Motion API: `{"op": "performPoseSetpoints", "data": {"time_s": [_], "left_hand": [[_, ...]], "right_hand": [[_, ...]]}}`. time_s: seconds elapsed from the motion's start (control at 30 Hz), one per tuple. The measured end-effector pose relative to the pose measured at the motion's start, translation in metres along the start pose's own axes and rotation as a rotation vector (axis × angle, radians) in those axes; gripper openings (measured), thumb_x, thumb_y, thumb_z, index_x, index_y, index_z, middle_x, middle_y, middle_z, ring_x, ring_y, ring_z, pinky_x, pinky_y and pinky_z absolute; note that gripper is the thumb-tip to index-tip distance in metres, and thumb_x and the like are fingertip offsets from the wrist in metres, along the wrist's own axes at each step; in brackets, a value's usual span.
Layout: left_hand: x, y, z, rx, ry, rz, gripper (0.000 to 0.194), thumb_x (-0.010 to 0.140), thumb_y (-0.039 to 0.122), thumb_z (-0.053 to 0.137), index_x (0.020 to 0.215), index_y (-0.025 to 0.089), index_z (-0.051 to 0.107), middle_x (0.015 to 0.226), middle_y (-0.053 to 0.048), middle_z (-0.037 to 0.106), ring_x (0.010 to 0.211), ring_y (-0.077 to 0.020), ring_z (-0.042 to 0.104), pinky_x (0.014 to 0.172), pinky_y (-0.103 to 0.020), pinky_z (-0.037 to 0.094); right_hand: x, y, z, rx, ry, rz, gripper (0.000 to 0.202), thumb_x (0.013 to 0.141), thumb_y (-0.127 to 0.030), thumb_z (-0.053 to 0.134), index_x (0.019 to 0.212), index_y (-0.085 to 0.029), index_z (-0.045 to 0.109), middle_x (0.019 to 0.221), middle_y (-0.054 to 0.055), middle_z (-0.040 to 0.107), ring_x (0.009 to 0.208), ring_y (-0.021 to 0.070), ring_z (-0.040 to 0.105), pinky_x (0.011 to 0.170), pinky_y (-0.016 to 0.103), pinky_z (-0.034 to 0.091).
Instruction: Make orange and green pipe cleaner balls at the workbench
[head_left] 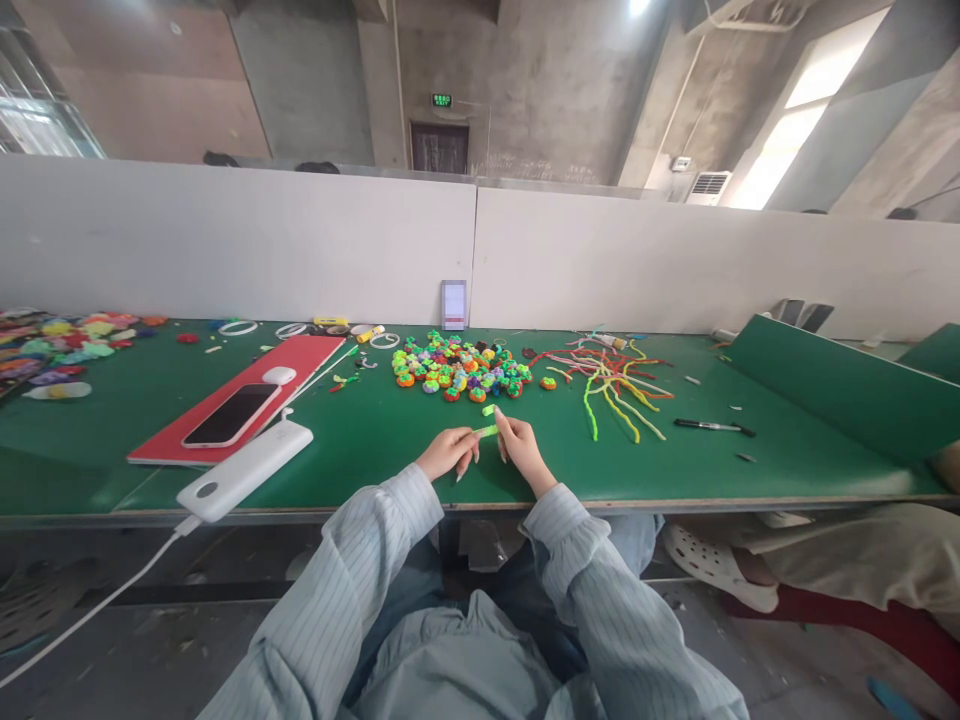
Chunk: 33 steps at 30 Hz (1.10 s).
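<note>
Just above the front edge of the green table, my left hand (450,452) pinches one end of a short bright green pipe cleaner (487,431). My right hand (519,447) has its thumb and forefinger closed on the same pipe cleaner, whose bent upper end shows by the fingertips. How it is folded between the fingers is too small to tell. Beyond my hands lies a heap of small colourful fuzzy pieces (457,368), mostly with green tops. Right of the heap, loose long pipe cleaners (611,380) in red, yellow, green and pink fan out.
On the left, a red folder (169,430) carries a phone (232,415); a white power bank (244,470) with a cable overhangs it. A black marker (714,427) lies at right. Another phone (454,305) leans on the white partition (337,240). A person's shoe (716,565) shows below right.
</note>
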<state>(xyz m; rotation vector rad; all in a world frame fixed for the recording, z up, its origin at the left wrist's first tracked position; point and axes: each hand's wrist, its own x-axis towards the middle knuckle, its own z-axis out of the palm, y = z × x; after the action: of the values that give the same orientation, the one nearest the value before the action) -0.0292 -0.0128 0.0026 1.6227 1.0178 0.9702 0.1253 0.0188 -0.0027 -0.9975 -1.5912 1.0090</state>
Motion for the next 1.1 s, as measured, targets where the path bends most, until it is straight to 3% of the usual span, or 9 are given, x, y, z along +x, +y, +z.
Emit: {"op": "performPoseSetpoints", "data": {"time_s": [0.43,0.73,1.0,1.1], "left_hand": [[0.004,-0.006,0.001,0.0,0.049,-0.068,0.047,0.082,0.055,0.039,0.053,0.018,0.044,0.026,0.009,0.03,0.023,-0.0059,0.032,0.031,-0.019,0.026],[0.004,-0.007,0.007,0.073,0.12,-0.066,0.044,0.083,0.051,0.04,0.053,0.018,0.043,0.027,0.009,0.031,0.024,-0.006,0.033,0.032,-0.018,0.025],[0.006,-0.008,0.011,0.017,0.123,-0.037,0.042,0.079,0.054,0.044,0.057,0.017,0.047,0.031,0.009,0.036,0.027,-0.0058,0.035,0.035,-0.018,0.031],[0.008,-0.009,0.009,-0.053,0.149,-0.037,0.044,0.077,0.058,0.044,0.058,0.018,0.046,0.032,0.01,0.033,0.027,-0.0059,0.034,0.034,-0.019,0.032]], "right_hand": [[-0.003,0.001,0.003,-0.053,0.087,-0.079,0.035,0.084,-0.053,0.038,0.068,-0.022,0.041,0.051,-0.006,0.043,0.033,0.0076,0.04,0.033,0.02,0.031],[-0.003,0.002,0.006,-0.172,0.081,-0.125,0.033,0.087,-0.044,0.038,0.064,-0.021,0.044,0.048,-0.004,0.044,0.038,0.0098,0.043,0.042,0.021,0.033],[-0.002,0.004,0.01,-0.106,0.05,-0.105,0.034,0.085,-0.049,0.04,0.064,-0.021,0.043,0.042,-0.007,0.039,0.031,0.0092,0.039,0.036,0.022,0.029],[0.001,0.002,0.019,-0.063,0.095,-0.102,0.034,0.084,-0.048,0.04,0.062,-0.022,0.041,0.042,-0.007,0.038,0.032,0.009,0.036,0.037,0.022,0.028]]}}
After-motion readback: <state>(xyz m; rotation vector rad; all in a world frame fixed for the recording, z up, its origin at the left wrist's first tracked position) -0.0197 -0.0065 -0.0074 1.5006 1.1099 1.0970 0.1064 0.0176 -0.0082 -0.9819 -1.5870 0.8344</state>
